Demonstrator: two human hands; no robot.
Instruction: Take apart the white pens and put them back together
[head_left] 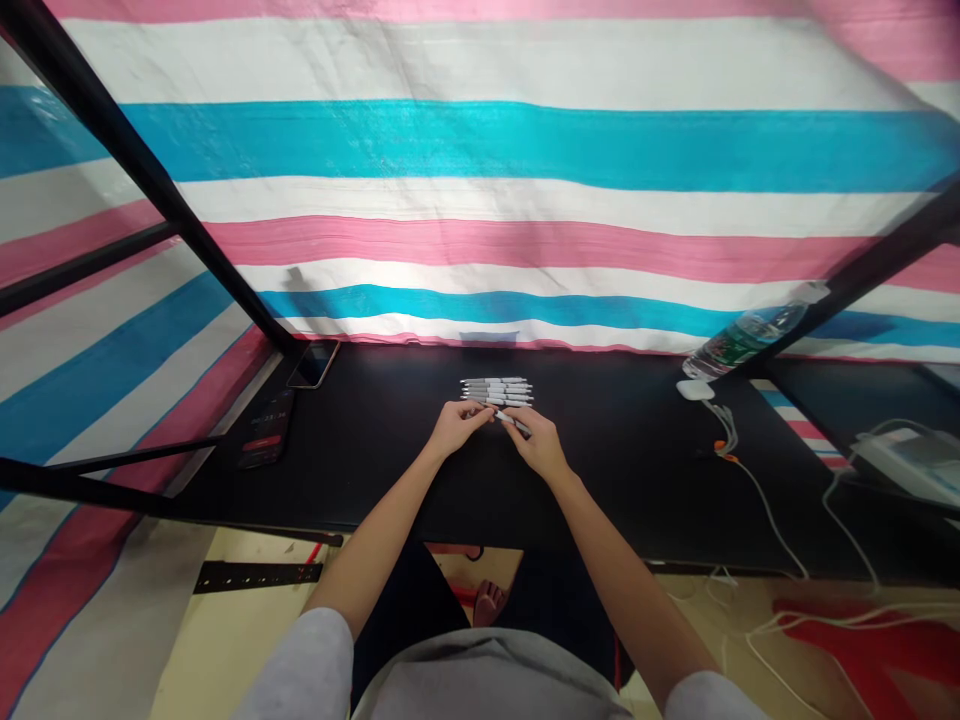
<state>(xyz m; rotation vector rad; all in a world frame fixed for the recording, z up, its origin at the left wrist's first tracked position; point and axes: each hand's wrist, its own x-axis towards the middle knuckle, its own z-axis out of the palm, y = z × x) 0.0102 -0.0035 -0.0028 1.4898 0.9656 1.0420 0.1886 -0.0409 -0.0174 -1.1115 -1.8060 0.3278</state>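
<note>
Several white pens with grey bands (pixel 496 392) lie side by side in a tight row on the black table (pixel 375 480), just beyond my hands. One white pen (pixel 514 424) lies apart from the row, slanting between my hands. My right hand (pixel 536 443) grips it, and the fingertips of my left hand (pixel 459 428) meet its near-left end. The small details of the pen's tip are hidden by my fingers.
A smartphone (pixel 313 364) and a dark lit device (pixel 266 428) lie at the table's left. At the right are a plastic water bottle (pixel 750 330), a white charger (pixel 695 390), loose white cables and a white appliance (pixel 911 462). Striped tarpaulin and black metal bars surround the table.
</note>
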